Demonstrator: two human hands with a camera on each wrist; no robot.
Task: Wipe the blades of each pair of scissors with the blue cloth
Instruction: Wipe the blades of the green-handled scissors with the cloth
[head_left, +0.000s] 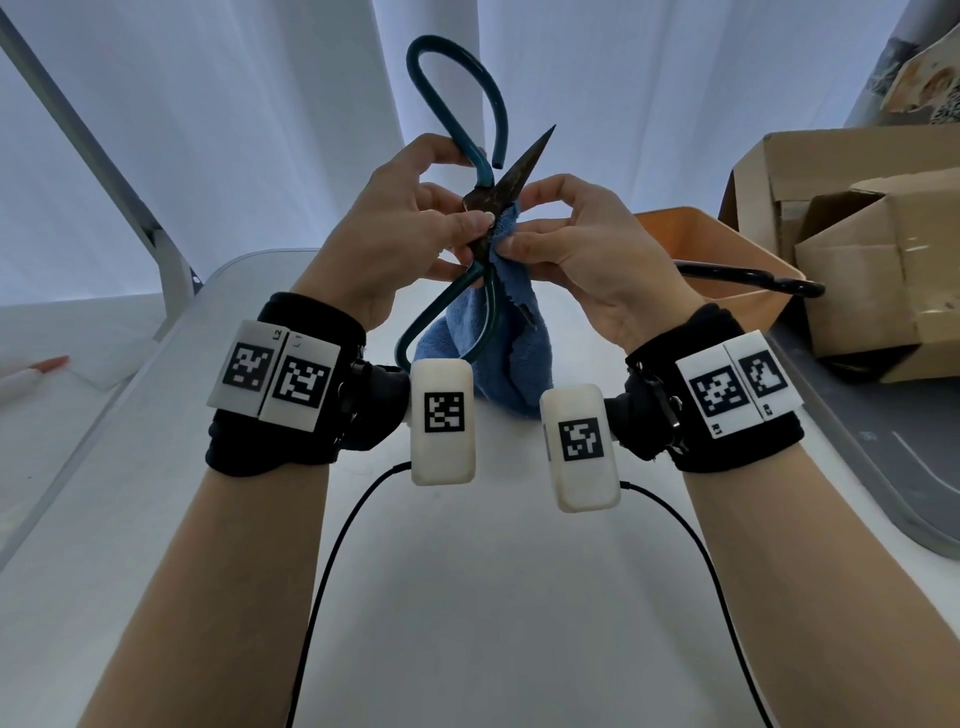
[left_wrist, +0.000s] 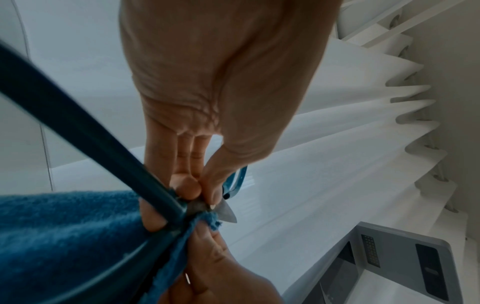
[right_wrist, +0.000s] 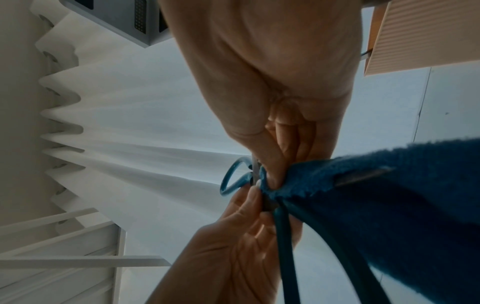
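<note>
Pinching the scissors (head_left: 483, 228) at the pivot, the left hand (head_left: 400, 234) steadies them; the right hand (head_left: 582, 249) clamps the blue cloth (head_left: 498, 353) on a blade; the head view alone shows black handles (head_left: 748, 278) poking from the orange bin (head_left: 727, 260) at the table's (head_left: 493, 597) right edge.

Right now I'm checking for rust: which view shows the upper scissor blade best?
The head view: the upper blade shows whole, dark and spotted, rising above the blue cloth. The left wrist view shows only a short tip; the right wrist view only a sliver behind the fingers.
</note>
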